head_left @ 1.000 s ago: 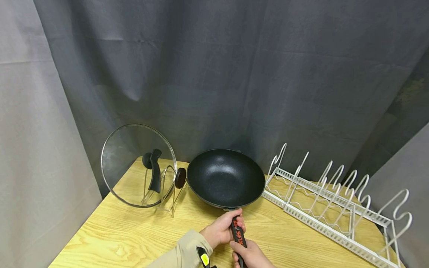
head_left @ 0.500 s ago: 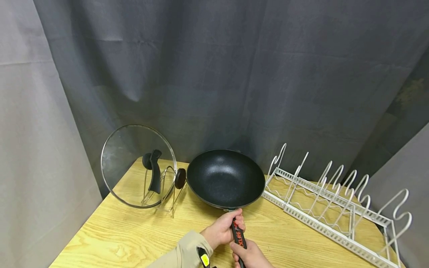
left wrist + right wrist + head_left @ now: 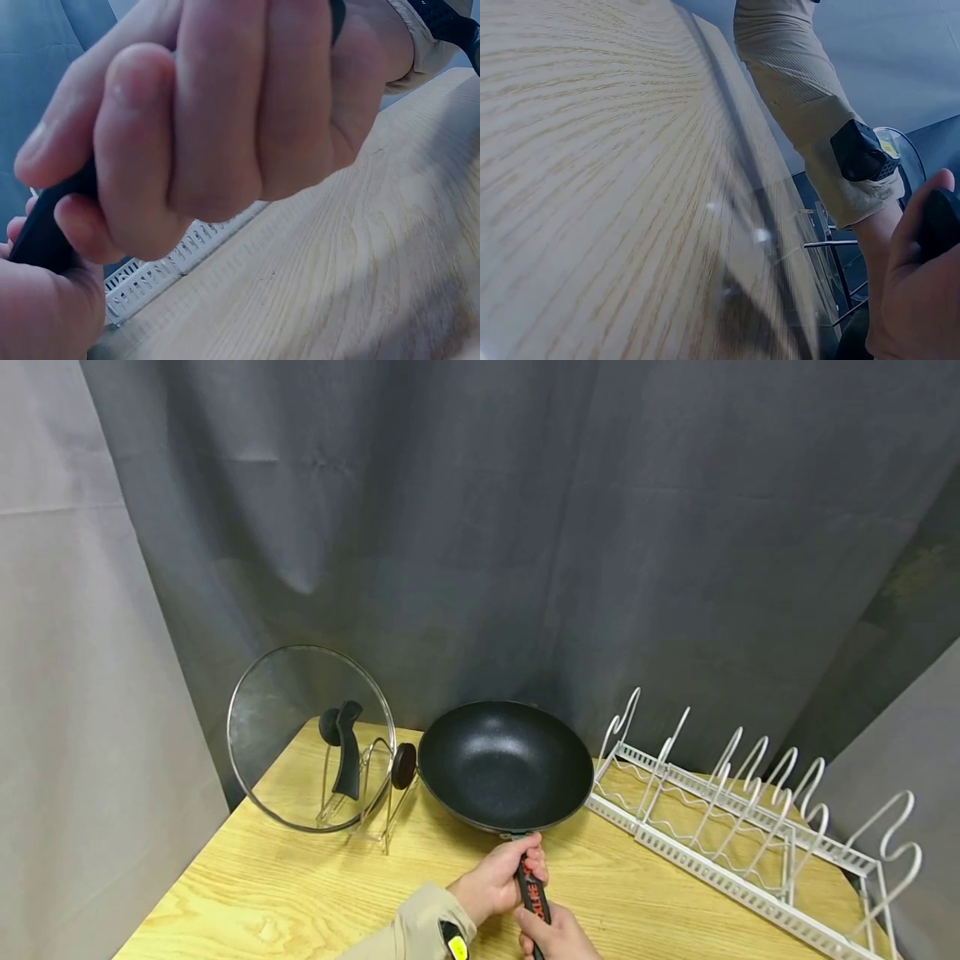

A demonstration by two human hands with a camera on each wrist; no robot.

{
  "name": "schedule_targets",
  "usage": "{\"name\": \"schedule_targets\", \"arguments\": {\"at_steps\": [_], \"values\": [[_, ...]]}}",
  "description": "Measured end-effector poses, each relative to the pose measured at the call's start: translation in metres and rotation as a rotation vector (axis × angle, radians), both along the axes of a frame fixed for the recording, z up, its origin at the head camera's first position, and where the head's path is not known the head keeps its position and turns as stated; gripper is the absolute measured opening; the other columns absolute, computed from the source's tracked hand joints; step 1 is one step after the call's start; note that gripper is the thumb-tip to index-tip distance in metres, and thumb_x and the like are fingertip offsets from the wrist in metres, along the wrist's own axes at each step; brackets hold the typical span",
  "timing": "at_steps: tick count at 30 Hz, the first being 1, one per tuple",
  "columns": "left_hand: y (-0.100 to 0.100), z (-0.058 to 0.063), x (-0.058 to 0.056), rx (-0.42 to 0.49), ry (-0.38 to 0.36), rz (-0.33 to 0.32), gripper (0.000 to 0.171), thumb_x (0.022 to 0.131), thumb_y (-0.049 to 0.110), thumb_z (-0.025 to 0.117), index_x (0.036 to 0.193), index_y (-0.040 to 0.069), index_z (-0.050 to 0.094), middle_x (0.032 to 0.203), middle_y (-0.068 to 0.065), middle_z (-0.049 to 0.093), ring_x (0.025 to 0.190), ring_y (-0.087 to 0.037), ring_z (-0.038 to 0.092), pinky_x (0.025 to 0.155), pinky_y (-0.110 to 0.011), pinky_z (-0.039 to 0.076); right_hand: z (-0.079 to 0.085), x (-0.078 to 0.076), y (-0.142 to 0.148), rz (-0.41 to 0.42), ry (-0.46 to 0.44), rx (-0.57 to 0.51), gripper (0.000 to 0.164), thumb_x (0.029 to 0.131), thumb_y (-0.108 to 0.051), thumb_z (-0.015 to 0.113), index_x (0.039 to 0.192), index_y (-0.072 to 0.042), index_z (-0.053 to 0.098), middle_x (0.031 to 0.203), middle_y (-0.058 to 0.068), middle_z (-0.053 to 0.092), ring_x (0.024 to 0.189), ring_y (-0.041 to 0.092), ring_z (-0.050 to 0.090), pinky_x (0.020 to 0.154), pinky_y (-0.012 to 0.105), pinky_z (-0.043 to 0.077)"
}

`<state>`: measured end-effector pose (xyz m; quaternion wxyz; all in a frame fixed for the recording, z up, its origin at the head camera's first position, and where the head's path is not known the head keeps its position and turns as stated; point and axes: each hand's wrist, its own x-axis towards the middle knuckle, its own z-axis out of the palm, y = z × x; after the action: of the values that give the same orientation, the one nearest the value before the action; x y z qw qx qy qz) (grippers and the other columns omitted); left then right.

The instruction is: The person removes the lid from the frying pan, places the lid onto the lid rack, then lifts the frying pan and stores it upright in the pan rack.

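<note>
A black wok (image 3: 506, 766) with a long black handle (image 3: 533, 893) bearing red lettering is in the middle of the head view. My left hand (image 3: 497, 878) grips the handle close to the pan body. Just behind it, nearer the handle's end, my right hand (image 3: 557, 933) holds the same handle. Curled fingers of the left hand (image 3: 225, 112) fill the left wrist view, with the right hand (image 3: 45, 307) at its lower left. At the right edge of the right wrist view, my right hand (image 3: 922, 300) wraps the dark handle end.
To the left, a glass lid (image 3: 281, 752) with a black handle leans upright in a wire stand (image 3: 388, 814). A long white wire rack (image 3: 720, 868) stands right of the wok. Both are on the wooden table (image 3: 247, 893), with dark curtains (image 3: 480, 527) behind.
Everything in the head view sits slightly lower than before, as the view has tilted a little. Both hands keep their grip on the handle, and the wok has not visibly moved.
</note>
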<state>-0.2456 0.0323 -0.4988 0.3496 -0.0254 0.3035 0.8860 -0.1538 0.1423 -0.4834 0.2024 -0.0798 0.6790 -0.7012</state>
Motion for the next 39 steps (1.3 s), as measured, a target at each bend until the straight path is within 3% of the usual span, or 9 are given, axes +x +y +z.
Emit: {"name": "schedule_targets", "arguments": {"at_steps": [8,24,33,39], "values": [[-0.001,0.011,0.001,-0.022,0.066,-0.012,0.032,0.104,0.016,0.032,0.072,0.014,0.037,0.063,0.010,0.035,0.050,0.003,0.035,0.055,-0.008,0.032,0.003,0.003,-0.003,-0.022,-0.025,-0.040,0.013,0.096,-0.014,0.050,0.093,-0.001,0.048,0.062,-0.003,0.049,0.050,0.006,0.047,0.047,0.018,0.042],[-0.003,0.026,0.003,-0.027,0.086,0.017,0.027,0.103,0.016,0.037,0.076,0.013,0.038,0.065,0.009,0.035,0.049,0.003,0.034,0.053,-0.008,0.033,0.018,0.008,-0.005,0.018,-0.056,-0.127,0.012,0.100,-0.014,0.045,0.091,-0.007,0.047,0.064,-0.005,0.049,0.047,0.002,0.053,0.047,0.017,0.045],[-0.005,0.041,0.005,0.111,0.028,-0.004,0.024,0.102,0.019,0.039,0.078,0.012,0.040,0.065,0.008,0.035,0.048,0.001,0.036,0.056,-0.008,0.033,0.027,0.008,-0.003,0.046,0.002,-0.117,0.020,0.099,-0.020,0.048,0.084,-0.007,0.046,0.063,-0.006,0.049,0.047,0.002,0.053,0.046,0.016,0.044],[-0.006,0.052,0.008,0.231,0.035,-0.029,0.024,0.103,0.020,0.033,0.082,0.012,0.043,0.066,0.007,0.041,0.054,-0.001,0.042,0.060,-0.010,0.038,0.034,0.008,0.001,0.081,0.005,-0.188,0.019,0.101,-0.018,0.044,0.085,-0.007,0.044,0.062,-0.006,0.050,0.047,0.002,0.054,0.046,0.017,0.046]]}}
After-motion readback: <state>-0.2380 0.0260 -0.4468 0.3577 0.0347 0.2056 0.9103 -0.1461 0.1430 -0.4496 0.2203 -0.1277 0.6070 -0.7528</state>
